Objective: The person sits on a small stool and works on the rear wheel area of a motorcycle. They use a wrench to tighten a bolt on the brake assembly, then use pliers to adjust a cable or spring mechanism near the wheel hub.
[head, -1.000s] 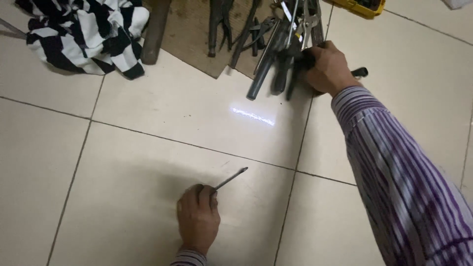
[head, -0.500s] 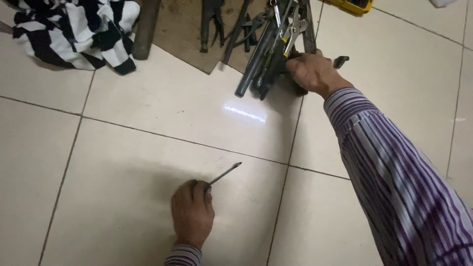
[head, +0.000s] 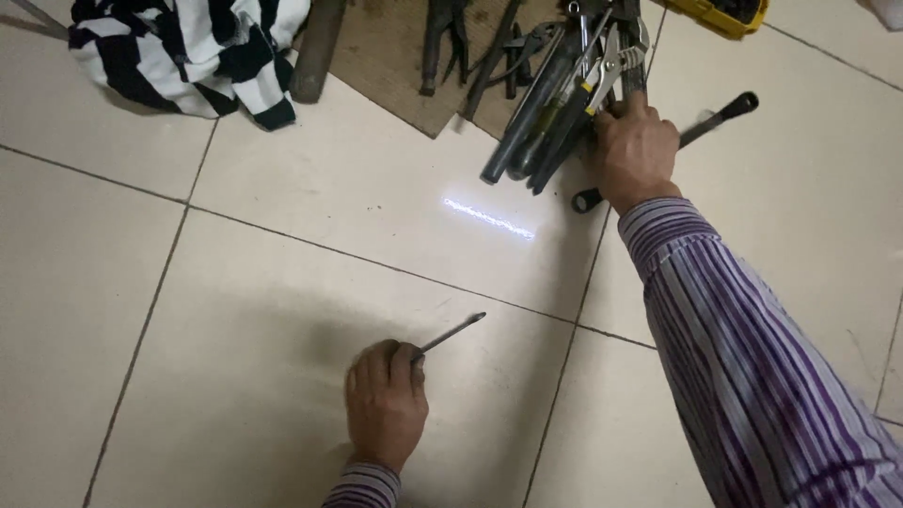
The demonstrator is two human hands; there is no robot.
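The left hand [head: 386,404] rests on the pale tiled floor [head: 282,310], fingers curled tight around a thin grey metal rod [head: 451,332] whose tip juts up and to the right. The right hand [head: 635,150], in a purple striped sleeve [head: 752,367], reaches into a heap of dark metal hand tools [head: 546,113]; whether its fingers grip anything cannot be told. A black-handled wrench [head: 720,118] lies under it. A black-and-white striped cloth [head: 188,47] sits well apart

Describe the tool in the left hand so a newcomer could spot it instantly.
Start at the bare pale floor tiles at the bottom of the view, well below the tool pile. The left hand rests there, gripping a thin metal rod-like tool. It lies alone, slimmer than any piled tool.
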